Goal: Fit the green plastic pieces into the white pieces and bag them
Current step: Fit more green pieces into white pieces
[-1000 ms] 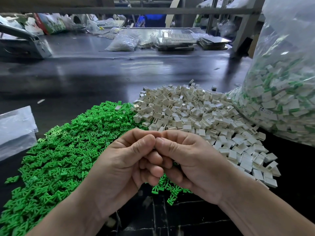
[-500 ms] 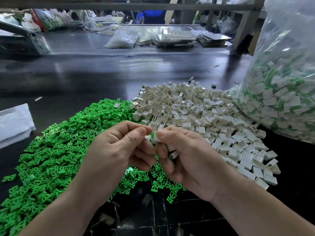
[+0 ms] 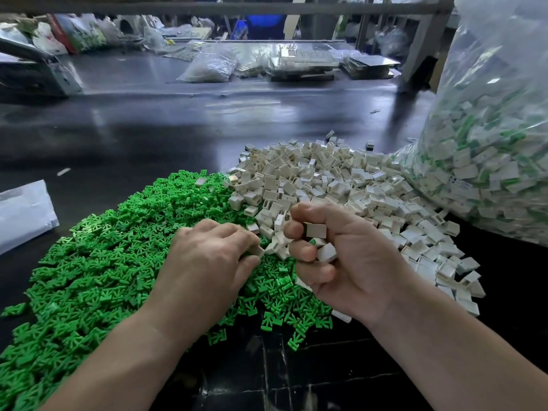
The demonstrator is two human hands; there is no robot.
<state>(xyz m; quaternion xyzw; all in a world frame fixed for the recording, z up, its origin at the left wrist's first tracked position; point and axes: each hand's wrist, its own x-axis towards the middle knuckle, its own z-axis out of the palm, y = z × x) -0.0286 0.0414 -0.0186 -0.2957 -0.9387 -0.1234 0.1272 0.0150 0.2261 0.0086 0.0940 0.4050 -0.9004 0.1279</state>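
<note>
My right hand (image 3: 350,256) clutches white pieces (image 3: 315,230); my left hand (image 3: 207,262) fishes among green pieces (image 3: 103,262), grip hidden. Next: pinch one, fit it.

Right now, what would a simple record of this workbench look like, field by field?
Left pile: green forked plastic pieces, loose on the dark table
Right pile: white square plastic housings, meeting the green pile
Bag: large clear plastic bag at right, holding white housings with green showing
Left hand: over the green pile, pinches a pale piece
Right hand: curls round a handful of housings
Far side: small clear bag, flat trays, blurred
</note>
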